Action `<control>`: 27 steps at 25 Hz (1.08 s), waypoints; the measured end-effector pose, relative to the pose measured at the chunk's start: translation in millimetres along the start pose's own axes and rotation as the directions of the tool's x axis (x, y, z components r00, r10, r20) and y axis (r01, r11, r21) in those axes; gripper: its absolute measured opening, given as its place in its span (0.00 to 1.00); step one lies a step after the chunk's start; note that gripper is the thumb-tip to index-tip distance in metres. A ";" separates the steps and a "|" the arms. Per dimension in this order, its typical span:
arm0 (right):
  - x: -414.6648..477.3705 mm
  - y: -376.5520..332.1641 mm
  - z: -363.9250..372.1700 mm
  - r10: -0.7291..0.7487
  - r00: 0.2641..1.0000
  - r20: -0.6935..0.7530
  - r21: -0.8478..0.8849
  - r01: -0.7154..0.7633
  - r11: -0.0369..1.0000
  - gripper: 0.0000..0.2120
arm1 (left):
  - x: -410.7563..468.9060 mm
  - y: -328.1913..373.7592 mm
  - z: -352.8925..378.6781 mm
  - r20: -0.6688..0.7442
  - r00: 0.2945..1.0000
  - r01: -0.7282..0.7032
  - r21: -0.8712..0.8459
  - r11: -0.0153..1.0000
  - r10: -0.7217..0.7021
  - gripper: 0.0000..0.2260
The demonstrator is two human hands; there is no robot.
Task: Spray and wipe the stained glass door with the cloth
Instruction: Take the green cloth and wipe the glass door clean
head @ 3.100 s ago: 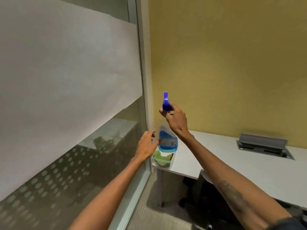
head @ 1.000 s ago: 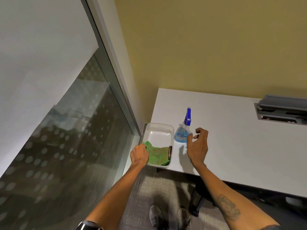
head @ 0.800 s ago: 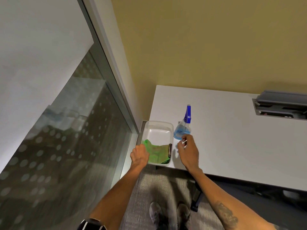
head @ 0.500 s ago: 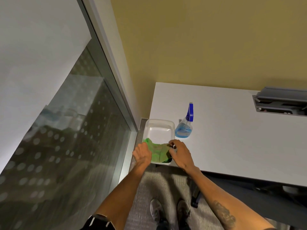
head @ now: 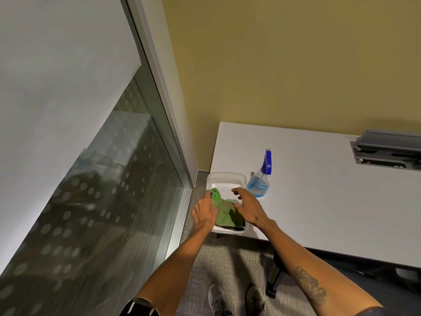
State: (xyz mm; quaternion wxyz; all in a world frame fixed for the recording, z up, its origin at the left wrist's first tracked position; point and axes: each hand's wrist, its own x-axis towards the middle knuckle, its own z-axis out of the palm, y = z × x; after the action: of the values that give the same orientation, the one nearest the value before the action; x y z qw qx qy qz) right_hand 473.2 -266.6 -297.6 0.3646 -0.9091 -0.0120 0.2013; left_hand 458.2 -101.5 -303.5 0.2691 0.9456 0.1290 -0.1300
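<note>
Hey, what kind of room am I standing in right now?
Probably a small office or meeting room: a frosted, dotted glass door, a white desk with a built-in cable box, and carpet underfoot.

Clear plastic tray [head: 225, 176]: near-left corner of white tabletop [head: 319, 190]. Green cloth [head: 224, 213]: in tray, near end. Blue-topped spray bottle [head: 260, 182]: on tabletop, just right of tray. Frosted glass door [head: 91, 201]: left of tabletop. Grey cable hatch [head: 387, 151]: far right.
</note>
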 end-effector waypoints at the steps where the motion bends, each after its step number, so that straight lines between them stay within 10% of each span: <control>1: 1.1 -5.6 -2.4 -0.008 1.000 -0.001 0.004 0.008 1.000 0.25 | -2.4 3.5 -4.1 -0.018 1.000 -0.014 -0.035 0.999 0.014 0.19; 8: -5.0 -35.5 -23.1 -0.207 0.978 0.018 -0.003 0.207 0.978 0.31 | -24.7 25.0 -32.3 -0.131 0.978 -0.179 -0.134 0.975 0.162 0.30; 19: -76.6 -63.1 -69.9 -0.384 0.923 0.010 -0.132 0.382 0.915 0.10 | -103.8 37.6 -85.2 -0.264 0.868 -0.454 -0.078 0.888 0.420 0.32; 27: -206.7 -82.6 -110.1 -0.571 0.817 -0.075 0.151 0.575 0.804 0.16 | -232.8 35.4 -105.9 -0.417 0.866 -0.480 -0.542 0.690 0.275 0.28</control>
State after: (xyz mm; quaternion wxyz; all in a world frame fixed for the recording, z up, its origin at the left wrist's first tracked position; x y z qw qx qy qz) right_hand 334.8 -313.3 -96.7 0.4831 -0.8318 -0.2643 0.0702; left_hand 270.8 -113.7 -126.3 0.5669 0.8140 0.0049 0.1263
